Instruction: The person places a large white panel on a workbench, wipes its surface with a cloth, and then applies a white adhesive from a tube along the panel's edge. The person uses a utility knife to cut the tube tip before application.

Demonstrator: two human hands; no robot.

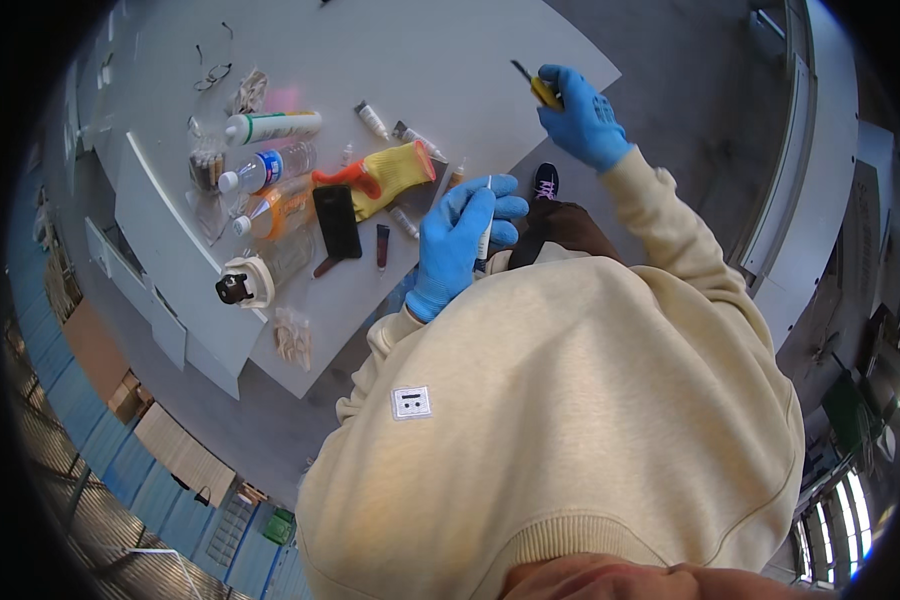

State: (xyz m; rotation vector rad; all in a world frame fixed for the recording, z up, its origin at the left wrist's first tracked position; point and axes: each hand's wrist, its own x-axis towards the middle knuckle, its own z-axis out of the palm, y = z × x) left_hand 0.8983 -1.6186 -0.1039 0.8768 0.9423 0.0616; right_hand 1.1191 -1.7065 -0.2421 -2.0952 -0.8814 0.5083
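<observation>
My left hand (pixel 448 248), in a blue glove, is closed around a slim white tube (pixel 484 240) close to my body. The tube's thin tip points away from me, and the fingers cover much of its length. Farther out on the right, my right hand (pixel 588 122), gloved in blue too, grips a yellow utility knife (pixel 545 94). Its dark blade sticks out toward the upper left, apart from the tube. Nearest my left hand on the table lie a yellow and orange work glove (pixel 395 178) and a small white tube (pixel 404 222).
On the grey-white table (pixel 410 60) are a phone (pixel 338 222), a dark little tube (pixel 382 246), a white cartridge (pixel 280 126), a water bottle (pixel 275 168), an orange-labelled bottle (pixel 278 208), a lidded clear bottle (pixel 288 255), glasses (pixel 213 74) and more small tubes (pixel 372 120).
</observation>
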